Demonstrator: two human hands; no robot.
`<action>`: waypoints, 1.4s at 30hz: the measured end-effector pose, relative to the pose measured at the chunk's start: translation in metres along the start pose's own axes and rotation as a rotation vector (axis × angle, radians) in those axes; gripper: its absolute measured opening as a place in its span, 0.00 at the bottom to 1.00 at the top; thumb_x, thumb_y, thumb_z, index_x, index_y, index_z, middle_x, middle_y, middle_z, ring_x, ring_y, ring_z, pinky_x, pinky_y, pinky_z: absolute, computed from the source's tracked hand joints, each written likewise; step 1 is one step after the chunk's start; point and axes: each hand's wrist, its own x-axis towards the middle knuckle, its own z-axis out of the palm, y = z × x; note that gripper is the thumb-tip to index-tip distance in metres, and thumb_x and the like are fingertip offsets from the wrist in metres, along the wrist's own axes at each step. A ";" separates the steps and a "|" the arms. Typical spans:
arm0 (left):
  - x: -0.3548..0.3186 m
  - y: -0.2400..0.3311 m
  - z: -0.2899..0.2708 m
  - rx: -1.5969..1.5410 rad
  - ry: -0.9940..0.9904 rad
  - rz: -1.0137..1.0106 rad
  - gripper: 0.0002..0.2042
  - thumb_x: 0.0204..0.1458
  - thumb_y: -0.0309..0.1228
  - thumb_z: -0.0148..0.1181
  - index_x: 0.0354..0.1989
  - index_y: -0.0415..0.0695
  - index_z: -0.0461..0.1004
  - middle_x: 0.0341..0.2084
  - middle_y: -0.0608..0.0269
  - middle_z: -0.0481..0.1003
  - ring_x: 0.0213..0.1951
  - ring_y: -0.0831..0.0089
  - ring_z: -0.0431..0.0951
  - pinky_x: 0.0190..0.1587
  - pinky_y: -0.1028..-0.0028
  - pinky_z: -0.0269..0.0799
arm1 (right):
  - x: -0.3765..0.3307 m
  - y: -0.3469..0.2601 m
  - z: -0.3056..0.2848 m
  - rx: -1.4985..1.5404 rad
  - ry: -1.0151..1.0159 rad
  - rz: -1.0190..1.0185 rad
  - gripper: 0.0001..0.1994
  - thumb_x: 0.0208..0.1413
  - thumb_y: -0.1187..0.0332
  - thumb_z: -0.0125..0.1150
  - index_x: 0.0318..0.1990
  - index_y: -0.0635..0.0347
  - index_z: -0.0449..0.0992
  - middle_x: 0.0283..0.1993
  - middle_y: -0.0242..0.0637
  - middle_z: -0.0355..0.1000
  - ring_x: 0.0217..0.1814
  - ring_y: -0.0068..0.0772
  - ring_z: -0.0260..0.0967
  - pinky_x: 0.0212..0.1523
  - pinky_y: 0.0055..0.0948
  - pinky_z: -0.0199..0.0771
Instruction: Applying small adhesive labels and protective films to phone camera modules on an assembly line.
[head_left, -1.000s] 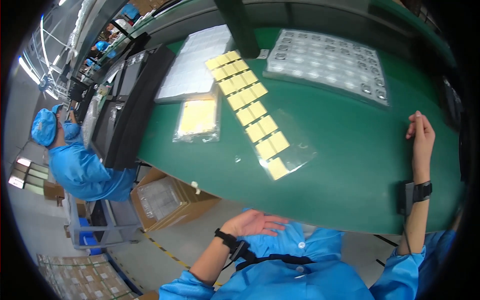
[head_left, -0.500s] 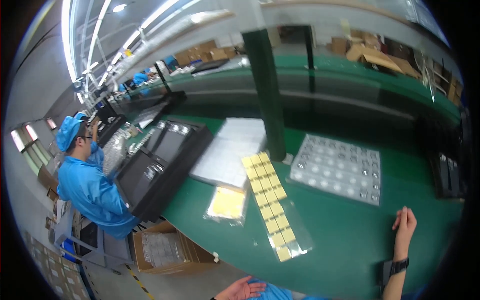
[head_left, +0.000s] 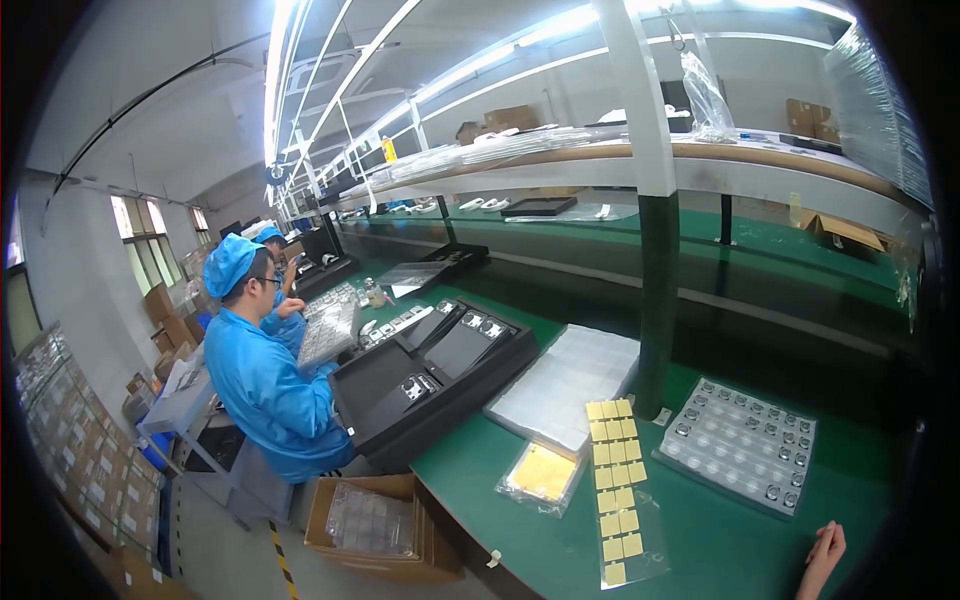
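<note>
My right hand (head_left: 826, 549) rests at the lower right over the green table, its fingers loosely extended and nothing visible in them. Nearest to it is a clear plastic tray (head_left: 728, 458) with round pockets, some filled with small dark-and-silver parts along its edges. Left of the tray lies a strip of yellow square stickers (head_left: 617, 475) on a clear sheet. Beside that is a clear bag with a yellow stack (head_left: 543, 472) inside. My left hand is out of view.
A white stack of sheets (head_left: 572, 385) lies behind the stickers. Black trays (head_left: 440, 375) overhang the table's left edge, close to a co-worker in blue (head_left: 265, 380). A cardboard box (head_left: 380, 525) stands on the floor. A post (head_left: 657, 300) rises from the table beneath a shelf.
The view has swung up and left, so the table items appear lower and further right. My left hand has left the picture; my right hand shows less of its arm.
</note>
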 end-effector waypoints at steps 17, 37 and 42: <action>0.011 -0.010 0.056 0.885 0.409 0.114 0.18 0.62 0.35 0.40 0.55 0.36 0.64 0.33 0.57 0.78 0.23 0.73 0.78 0.21 0.75 0.73 | 0.029 0.059 -0.002 0.116 0.077 -0.016 0.15 0.67 0.58 0.48 0.31 0.59 0.70 0.18 0.21 0.52 0.18 0.10 0.47 0.18 0.15 0.47; 0.019 -0.006 0.076 1.049 0.315 0.092 0.15 0.62 0.32 0.42 0.51 0.39 0.69 0.32 0.58 0.78 0.23 0.74 0.79 0.19 0.77 0.73 | 0.023 0.048 -0.001 0.173 0.094 -0.012 0.16 0.66 0.59 0.49 0.30 0.60 0.70 0.17 0.22 0.53 0.18 0.12 0.48 0.19 0.17 0.48; 0.014 -0.004 0.087 1.044 0.376 0.077 0.15 0.62 0.33 0.43 0.49 0.38 0.70 0.32 0.59 0.78 0.22 0.75 0.79 0.19 0.78 0.72 | 0.018 0.055 -0.011 0.145 0.097 -0.009 0.16 0.67 0.59 0.48 0.29 0.60 0.70 0.17 0.22 0.53 0.18 0.12 0.49 0.18 0.17 0.49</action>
